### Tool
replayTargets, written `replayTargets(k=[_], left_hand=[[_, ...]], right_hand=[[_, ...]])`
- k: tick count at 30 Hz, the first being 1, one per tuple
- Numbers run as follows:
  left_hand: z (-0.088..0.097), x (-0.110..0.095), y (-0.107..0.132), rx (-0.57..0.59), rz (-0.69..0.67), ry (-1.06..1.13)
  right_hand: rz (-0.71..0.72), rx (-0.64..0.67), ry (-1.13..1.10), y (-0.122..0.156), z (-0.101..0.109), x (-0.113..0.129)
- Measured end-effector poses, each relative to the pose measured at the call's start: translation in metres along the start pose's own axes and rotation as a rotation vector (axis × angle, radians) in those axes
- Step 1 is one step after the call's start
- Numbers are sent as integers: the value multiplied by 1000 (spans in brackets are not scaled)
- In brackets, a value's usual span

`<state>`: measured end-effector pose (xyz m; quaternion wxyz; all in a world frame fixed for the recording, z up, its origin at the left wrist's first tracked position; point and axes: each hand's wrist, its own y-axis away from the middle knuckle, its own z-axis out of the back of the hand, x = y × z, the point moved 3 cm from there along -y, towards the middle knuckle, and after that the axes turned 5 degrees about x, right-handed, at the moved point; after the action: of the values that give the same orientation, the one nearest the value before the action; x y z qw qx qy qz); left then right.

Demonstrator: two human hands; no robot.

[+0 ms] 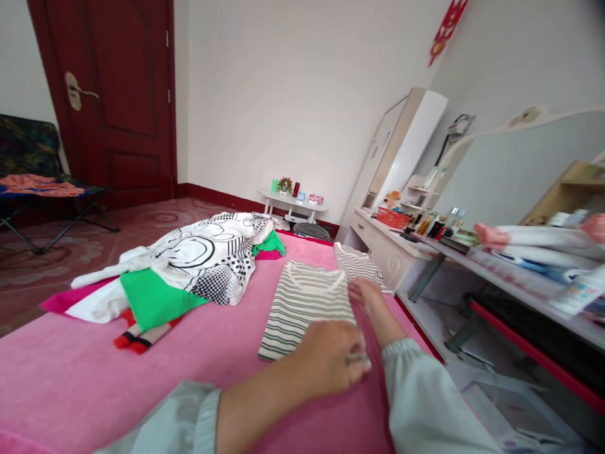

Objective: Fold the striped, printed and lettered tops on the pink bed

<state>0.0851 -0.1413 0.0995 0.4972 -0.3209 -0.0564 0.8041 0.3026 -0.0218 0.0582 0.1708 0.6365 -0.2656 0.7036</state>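
A grey-and-white striped shirt [302, 302] lies partly folded on the pink bedspread [94, 384]. My left hand [331, 360] is closed at the shirt's near right corner, pinching a bit of the striped cloth. My right hand [371, 297] rests on the shirt's right edge a little farther away, its fingers curled onto the fabric. A second striped piece [357, 265] lies just beyond my right hand, near the bed's right side.
A heap of clothes [198, 258] in black-and-white, green, pink and red sits on the bed to the left. A white desk [392, 243] and shelves crowded with bottles run along the right. A dark red door [123, 94] and a folding chair [33, 183] stand at the back left.
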Motion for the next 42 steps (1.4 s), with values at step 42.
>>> replayTargets(k=[42], left_hand=[[-32,97,7,247,283,-303]], right_hand=[[102,170,107,21,36,-58]])
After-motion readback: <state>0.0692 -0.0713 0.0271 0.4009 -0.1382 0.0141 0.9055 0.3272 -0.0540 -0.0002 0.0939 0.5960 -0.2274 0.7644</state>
